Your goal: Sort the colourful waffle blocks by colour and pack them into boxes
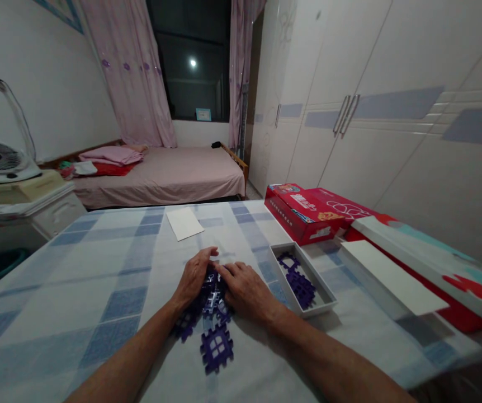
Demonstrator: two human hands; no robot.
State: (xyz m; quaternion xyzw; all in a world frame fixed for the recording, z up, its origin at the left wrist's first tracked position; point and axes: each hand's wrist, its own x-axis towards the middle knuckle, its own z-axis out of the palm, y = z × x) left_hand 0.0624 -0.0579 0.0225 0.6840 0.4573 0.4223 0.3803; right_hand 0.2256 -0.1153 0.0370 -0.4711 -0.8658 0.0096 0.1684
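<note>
Several dark purple plastic interlocking building tiles (pixel 217 348) with notched edges lie in a cluster on the tablecloth in front of me. The nearest one has a window-like cross in its middle. From the left, my left hand (pixel 195 278) curls around the far part of the cluster, its index finger bent over the top. My right hand (pixel 248 288) closes on the same tiles from the right, fingers bent and thumb side hidden. The fingertips of both hands almost meet, and the tiles between them are partly covered.
An open white box (pixel 327 299) with more purple tiles stands right of my hands. Behind it are red boxes (pixel 295 210) and a long white lid (pixel 396 274). A cream card (pixel 184 224) lies on the checked tablecloth (pixel 110 268). Beyond are a bed (pixel 182 173) and a fan (pixel 0 159).
</note>
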